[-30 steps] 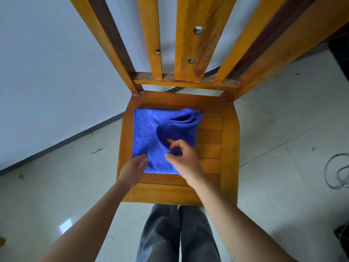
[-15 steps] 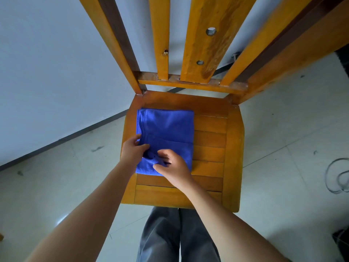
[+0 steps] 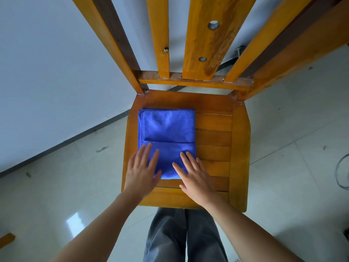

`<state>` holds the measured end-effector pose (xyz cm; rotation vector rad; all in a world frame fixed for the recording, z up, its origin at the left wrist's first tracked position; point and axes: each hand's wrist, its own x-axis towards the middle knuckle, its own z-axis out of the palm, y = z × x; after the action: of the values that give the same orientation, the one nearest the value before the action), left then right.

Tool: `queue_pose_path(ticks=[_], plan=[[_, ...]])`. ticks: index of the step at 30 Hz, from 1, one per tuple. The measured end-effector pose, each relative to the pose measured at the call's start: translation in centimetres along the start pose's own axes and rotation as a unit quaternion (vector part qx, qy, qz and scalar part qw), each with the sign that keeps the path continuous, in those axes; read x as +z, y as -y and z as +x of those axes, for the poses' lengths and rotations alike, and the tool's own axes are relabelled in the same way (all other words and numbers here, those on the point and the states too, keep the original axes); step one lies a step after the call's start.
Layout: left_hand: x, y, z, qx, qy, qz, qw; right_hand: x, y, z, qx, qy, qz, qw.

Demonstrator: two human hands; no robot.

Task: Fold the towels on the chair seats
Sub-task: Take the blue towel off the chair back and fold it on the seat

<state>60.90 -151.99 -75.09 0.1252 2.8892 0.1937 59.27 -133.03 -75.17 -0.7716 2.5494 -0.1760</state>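
Note:
A blue towel [image 3: 167,129] lies folded into a rectangle on the left half of the wooden chair seat [image 3: 215,150]. A folded edge runs across it a little below its middle. My left hand [image 3: 142,170] lies flat with straight fingers on the towel's near left corner. My right hand [image 3: 196,173] lies flat with spread fingers on the near right corner, partly over the seat slats. Neither hand grips the cloth.
The chair's slatted backrest [image 3: 204,40] rises at the far side, against a white wall [image 3: 47,72]. Pale tiled floor [image 3: 294,129] surrounds the chair. A loop of cable [image 3: 341,173] lies at the right edge. My legs in grey trousers [image 3: 181,237] stand before the seat.
The right hand brought the towel's right side over to the left, making a narrower rectangle. Both hands then let go of the cloth and now lie flat on its near end.

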Motion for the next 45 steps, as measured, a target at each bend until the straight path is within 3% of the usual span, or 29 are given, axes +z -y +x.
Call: queue_pose_path(ticks=[2, 6, 18, 28, 36, 40, 45], plan=[[0.8, 0.3, -0.2, 0.092, 0.022, 0.057, 0.994, 0.2, -0.6, 0.2, -0.012, -0.020, -0.023, 0.999], [0.9, 0.6, 0.3, 0.107, 0.116, 0.085, 0.984, 0.4, -1.7, 0.6, -0.061, -0.072, -0.064, 0.994], [0.1, 0.7, 2.2, 0.113, -0.003, 0.069, 0.991, -2.0, -2.1, 2.0, -0.112, -0.144, -0.062, 0.981], [-1.6, -0.4, -2.7, 0.181, -0.025, 0.011, 0.983, -2.9, -2.2, -4.0, -0.160, -0.199, -0.083, 0.963], [-12.8, -6.3, -5.2, 0.175, 0.050, 0.008, 0.983, -13.0, -0.9, -11.6, -0.071, -0.164, -0.087, 0.980], [-20.1, -7.9, -3.0, 0.196, 0.013, 0.025, 0.980, -20.1, -1.0, -12.9, -0.029, -0.150, -0.099, 0.983], [-29.8, -9.1, -0.8, 0.266, -0.073, 0.057, 0.960, -29.0, -0.4, -15.6, -0.046, -0.235, -0.104, 0.965]])
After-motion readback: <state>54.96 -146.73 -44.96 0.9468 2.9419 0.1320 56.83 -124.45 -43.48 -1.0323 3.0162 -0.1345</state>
